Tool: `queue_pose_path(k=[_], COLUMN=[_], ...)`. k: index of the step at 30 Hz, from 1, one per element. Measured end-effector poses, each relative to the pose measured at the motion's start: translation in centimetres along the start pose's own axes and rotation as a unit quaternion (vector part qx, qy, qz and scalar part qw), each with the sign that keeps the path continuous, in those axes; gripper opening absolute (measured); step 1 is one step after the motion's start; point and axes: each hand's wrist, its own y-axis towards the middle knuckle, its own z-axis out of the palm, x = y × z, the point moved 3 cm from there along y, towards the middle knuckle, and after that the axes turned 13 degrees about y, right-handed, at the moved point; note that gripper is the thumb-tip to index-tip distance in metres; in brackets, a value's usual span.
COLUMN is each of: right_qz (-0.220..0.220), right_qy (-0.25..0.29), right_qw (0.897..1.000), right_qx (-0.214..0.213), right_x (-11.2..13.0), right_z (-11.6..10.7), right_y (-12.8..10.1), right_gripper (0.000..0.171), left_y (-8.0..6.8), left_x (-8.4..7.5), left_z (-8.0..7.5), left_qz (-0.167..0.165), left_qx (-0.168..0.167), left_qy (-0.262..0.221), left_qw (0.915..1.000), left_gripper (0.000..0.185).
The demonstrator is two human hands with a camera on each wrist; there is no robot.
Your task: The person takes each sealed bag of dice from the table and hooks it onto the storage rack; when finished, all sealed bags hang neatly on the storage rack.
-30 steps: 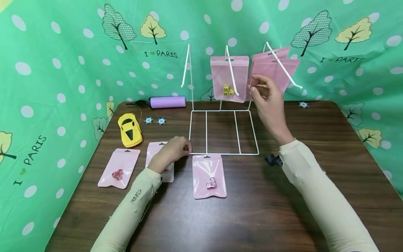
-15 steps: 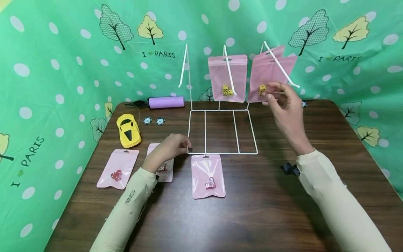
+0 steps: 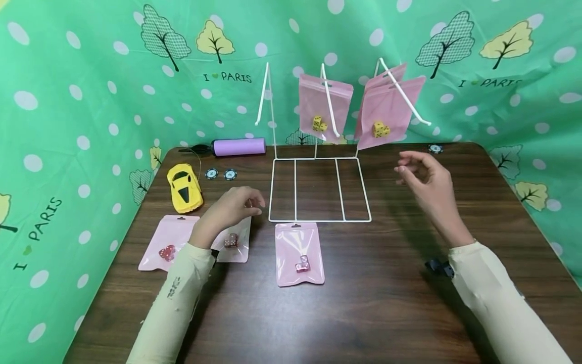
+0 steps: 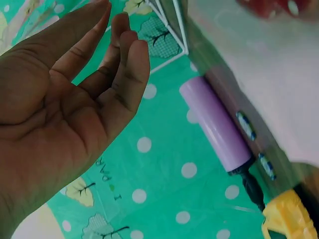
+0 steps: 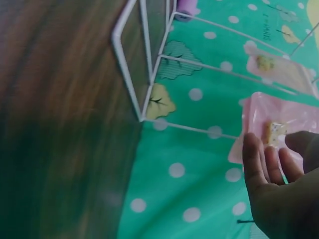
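My right hand (image 3: pixel 429 189) hovers right of the white wire rack (image 3: pixel 320 221), its fingers loosely bent and holding nothing. Pink zip bags hang on the rack's right hook; the front bag (image 3: pixel 395 103) has yellow dice at its bottom. On the middle hook hangs one tilted pink bag (image 3: pixel 325 106), also with yellow dice. My left hand (image 3: pixel 234 207), relaxed with nothing in it, is above a pink bag (image 3: pixel 238 253) with reddish dice, partly covering it. Left of it lies a bag with red dice (image 3: pixel 166 253). A bag with pink dice (image 3: pixel 302 264) lies before the rack.
The rack's left hook (image 3: pixel 262 96) bears no bag. At the table's left are a yellow toy car (image 3: pixel 184 188), a purple hand pump (image 3: pixel 238 147) and two poker chips (image 3: pixel 230 174). Another chip (image 3: pixel 435 148) lies at the back right. A green patterned cloth stands behind.
My right hand has let go of the bag on the right hook and drawn back right and down. My left hand has shifted slightly left. The middle bag has swung.
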Motion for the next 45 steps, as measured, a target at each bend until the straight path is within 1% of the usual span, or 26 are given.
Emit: queue_pose_path(k=[5,7,10,13,17,21,23,26,28,29,31,33,35,40,45], right_qz=[0.05,0.061,0.07,0.082,0.123,0.168,0.188,0.214,0.227,0.232,0.236,0.237,0.238,0.229,0.225], right_qy=[-0.053,-0.067,-0.074,-0.084,-0.099,-0.083,-0.065,-0.049,-0.044,-0.042,-0.041,-0.04,-0.049,-0.088,-0.102], right_qw=[0.996,0.993,0.988,0.983,0.97,0.957,0.951,0.941,0.934,0.93,0.926,0.923,0.921,0.918,0.918], right_qx=[0.054,0.078,0.112,0.144,0.185,0.221,0.235,0.257,0.273,0.28,0.293,0.301,0.306,0.311,0.309], right_x=[-1.7,-2.3,-3.3,-4.2,-5.1,-5.7,-5.9,-6.1,-6.3,-6.4,-6.7,-6.9,-7.1,-7.5,-7.7], right_z=[-0.5,-0.6,-0.8,-0.9,-1.0,-0.6,-0.3,0.0,0.3,0.4,0.6,0.8,0.9,1.2,1.8], right_y=[-1.2,-1.6,-2.2,-2.7,-3.5,-3.8,-3.8,-3.7,-3.6,-3.6,-3.6,-3.6,-3.6,-3.4,-3.1], right_gripper=[0.03,0.031,0.032,0.033,0.031,0.028,0.029,0.031,0.032,0.032,0.03,0.028,0.026,0.024,0.021], left_y=[-1.3,-2.0,-3.2,-4.6,-7.1,-9.9,-11.0,-12.5,-13.4,-13.8,-14.5,-15.0,-15.3,-16.2,-17.3], left_x=[0.9,1.4,2.2,3.2,5.0,7.1,8.0,9.2,9.9,10.3,10.9,11.5,12.1,13.4,14.8], left_z=[-1.1,-1.5,-2.1,-2.6,-3.0,-3.0,-2.8,-2.3,-2.0,-1.8,-1.6,-1.6,-1.5,-1.1,-0.2], left_qz=[-0.007,-0.012,-0.013,-0.019,-0.04,-0.064,-0.083,-0.114,-0.126,-0.125,-0.128,-0.126,-0.132,-0.157,-0.187], left_qx=[-0.021,-0.029,-0.043,-0.052,-0.06,-0.073,-0.071,-0.065,-0.068,-0.076,-0.089,-0.103,-0.113,-0.127,-0.135], left_qy=[-0.011,-0.013,-0.006,-0.006,-0.029,-0.045,-0.054,-0.069,-0.07,-0.064,-0.058,-0.059,-0.062,-0.069,-0.095], left_qw=[0.9997,0.9994,0.999,0.9984,0.997,0.9942,0.9926,0.9889,0.9872,0.9871,0.9861,0.9849,0.9828,0.9769,0.9684], left_gripper=[0.007,0.006,0.004,0.005,0.006,0.007,0.009,0.015,0.016,0.015,0.013,0.012,0.014,0.015,0.018])
